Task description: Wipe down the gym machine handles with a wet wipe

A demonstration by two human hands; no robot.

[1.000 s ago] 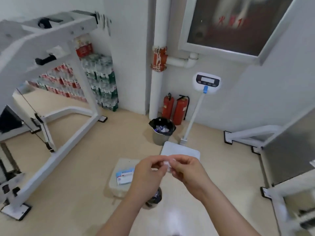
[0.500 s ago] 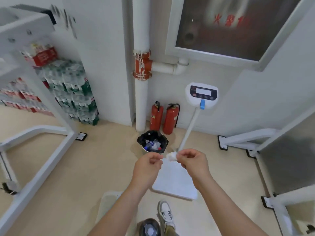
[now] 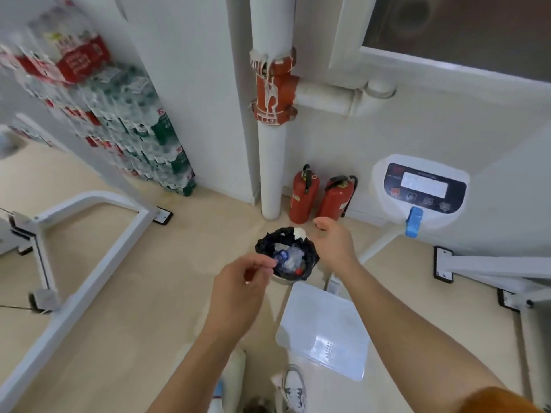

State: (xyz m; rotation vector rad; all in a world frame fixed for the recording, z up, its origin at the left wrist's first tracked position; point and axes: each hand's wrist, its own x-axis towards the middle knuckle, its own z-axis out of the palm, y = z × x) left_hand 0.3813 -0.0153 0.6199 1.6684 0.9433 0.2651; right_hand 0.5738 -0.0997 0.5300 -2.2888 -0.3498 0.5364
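Note:
A crumpled white wet wipe (image 3: 299, 233) is at the far rim of a small bin lined with a black bag (image 3: 262, 244); the bin holds plastic bottles. My right hand (image 3: 335, 242) hovers just right of the wipe with fingers spread, holding nothing. My left hand (image 3: 238, 284) sits at the bin's near-left edge, fingers loosely curled, with nothing visible in them. The white gym machine frame (image 3: 89, 263) runs along the floor on the left; no handles show in view.
A white standing scale, platform (image 3: 325, 326) and display head (image 3: 423, 189), is right of the bin. Two red fire extinguishers (image 3: 304, 195) and a white pipe (image 3: 271, 150) stand behind it. Stacked bottled-water packs (image 3: 134, 114) line the left wall. Another machine base (image 3: 489, 266) lies right.
I have walked up to the bin. Both hands pinched the wadded wipe before; now they are apart, the right hand has let go and the wipe is at the bin's rim.

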